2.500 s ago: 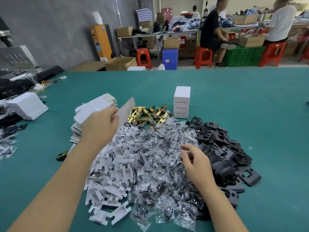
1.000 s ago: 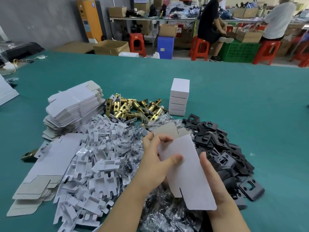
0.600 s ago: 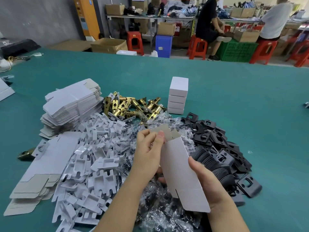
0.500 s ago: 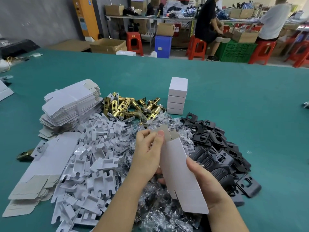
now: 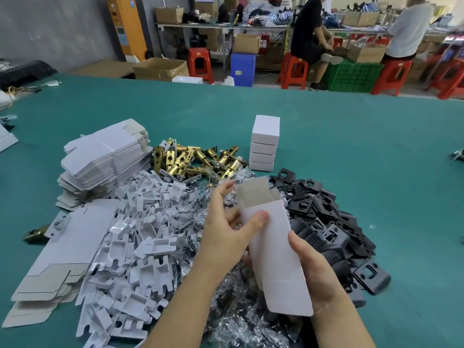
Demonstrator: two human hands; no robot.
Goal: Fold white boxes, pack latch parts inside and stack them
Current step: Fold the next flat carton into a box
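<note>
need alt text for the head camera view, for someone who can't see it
Both hands, left and right, hold a white box blank over piles of latch parts on a green table. Behind stand four stacked boxes, brass latches and flat blanks.

Bright, even overhead light, shadows soft and faint. Glare on clear plastic bags [image 5: 241, 315] at lower centre and on brass latches [image 5: 190, 162]. Wide-angle bending at frame edges; background slightly soft, mild compression smear.
</note>
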